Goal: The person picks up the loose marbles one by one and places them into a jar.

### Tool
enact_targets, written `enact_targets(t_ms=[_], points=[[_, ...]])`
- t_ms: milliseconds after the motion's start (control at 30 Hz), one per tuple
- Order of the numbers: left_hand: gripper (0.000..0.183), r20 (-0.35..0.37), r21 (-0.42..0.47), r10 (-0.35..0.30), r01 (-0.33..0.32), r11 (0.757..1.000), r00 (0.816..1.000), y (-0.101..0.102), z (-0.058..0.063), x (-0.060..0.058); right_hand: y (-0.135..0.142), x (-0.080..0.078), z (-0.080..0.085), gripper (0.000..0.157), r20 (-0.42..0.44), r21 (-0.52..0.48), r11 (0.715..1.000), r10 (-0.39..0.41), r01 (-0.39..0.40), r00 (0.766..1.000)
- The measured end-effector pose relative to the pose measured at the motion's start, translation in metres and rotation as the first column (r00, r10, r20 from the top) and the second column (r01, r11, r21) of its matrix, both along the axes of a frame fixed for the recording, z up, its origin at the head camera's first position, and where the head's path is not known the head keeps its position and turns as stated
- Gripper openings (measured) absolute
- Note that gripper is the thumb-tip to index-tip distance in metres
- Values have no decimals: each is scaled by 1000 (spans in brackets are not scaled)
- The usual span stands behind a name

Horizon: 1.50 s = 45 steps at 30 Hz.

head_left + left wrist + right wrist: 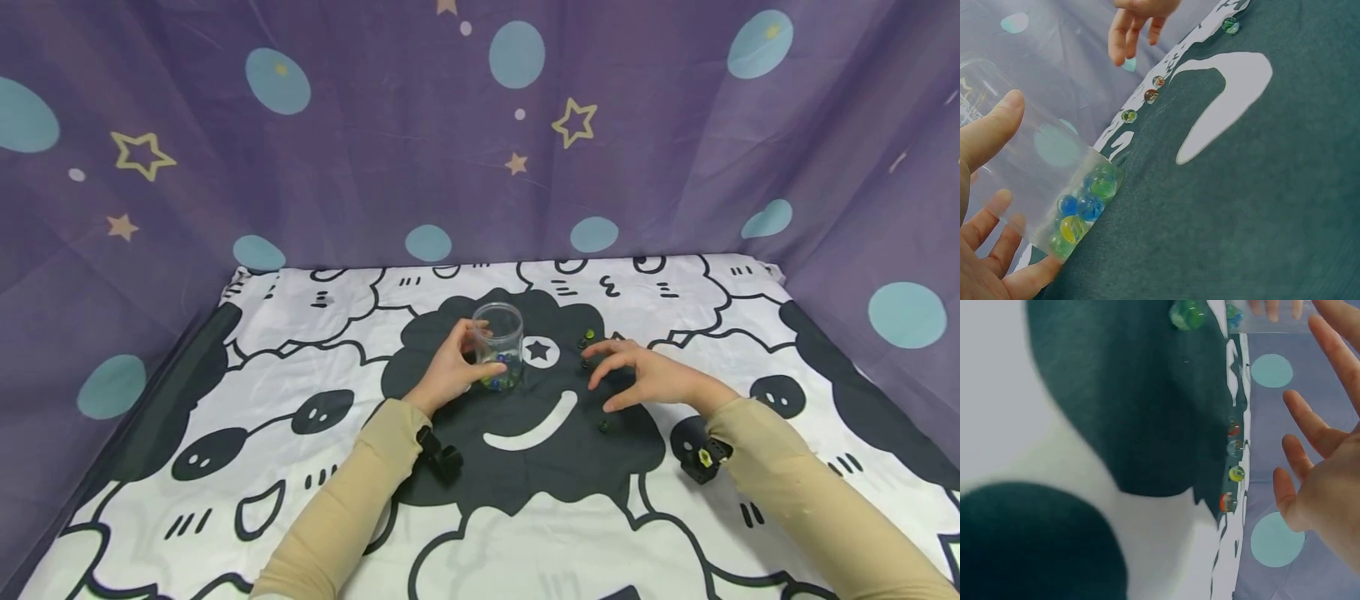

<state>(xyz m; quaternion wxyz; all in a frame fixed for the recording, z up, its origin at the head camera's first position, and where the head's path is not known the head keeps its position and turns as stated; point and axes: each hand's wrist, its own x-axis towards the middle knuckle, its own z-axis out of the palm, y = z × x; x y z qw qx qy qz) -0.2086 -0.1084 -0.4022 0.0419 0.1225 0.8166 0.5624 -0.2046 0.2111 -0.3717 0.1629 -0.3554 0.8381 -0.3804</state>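
My left hand (448,369) grips a clear plastic jar (504,340), thumb on the near side and fingers round the left. The jar stands upright on the cloth, open at the top. Blue, green and yellow marbles (1090,206) lie at its bottom. To the right, my right hand (651,379) hovers over the cloth with fingers spread and loosely bent, holding nothing. Beyond its fingertips are several loose marbles, among them a yellow-green one (590,334) and a red-orange one (1228,502). A green marble (603,426) lies nearer, just below the right thumb.
A cloth with black-and-white cartoon faces (517,542) covers the table. Purple curtains (390,125) with stars and blue spots hang behind it and at both sides. A black wrist camera (441,457) sits on the left sleeve, another (703,461) on the right.
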Motion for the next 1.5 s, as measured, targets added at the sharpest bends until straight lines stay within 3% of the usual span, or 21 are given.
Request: enact_targets(t_ms=[133, 533, 900, 1500], points=[[67, 7, 7, -4, 4, 1000, 1000, 1, 3, 3, 0, 0, -7, 25, -17, 14, 999, 45, -45, 999], [70, 46, 5, -9, 9, 1000, 999, 1, 2, -1, -2, 3, -9, 24, -7, 80, 996, 43, -42, 999], [68, 14, -1, -5, 5, 1000, 1000, 0, 1, 0, -3, 2, -14, 21, -83, 155, 987, 60, -47, 995], [68, 11, -1, 0, 1, 1000, 1000, 1, 0, 0, -3, 2, -21, 20, -111, 189, 982, 52, -30, 992]])
